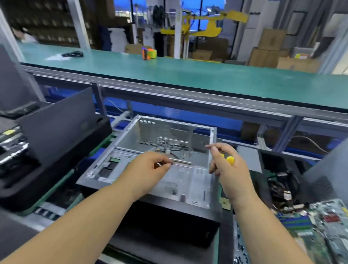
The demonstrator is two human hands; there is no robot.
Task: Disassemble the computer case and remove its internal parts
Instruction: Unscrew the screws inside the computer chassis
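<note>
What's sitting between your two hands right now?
In the head view, only the open computer case floor shows between the left hand and right hand, with thin rods crossing the gap.

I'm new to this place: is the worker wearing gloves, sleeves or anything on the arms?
No. Both forearms are bare up to the picture's edge, with no sleeves in view. The left hand and right hand wear no gloves, and no watch, ring or wristband shows.
</note>
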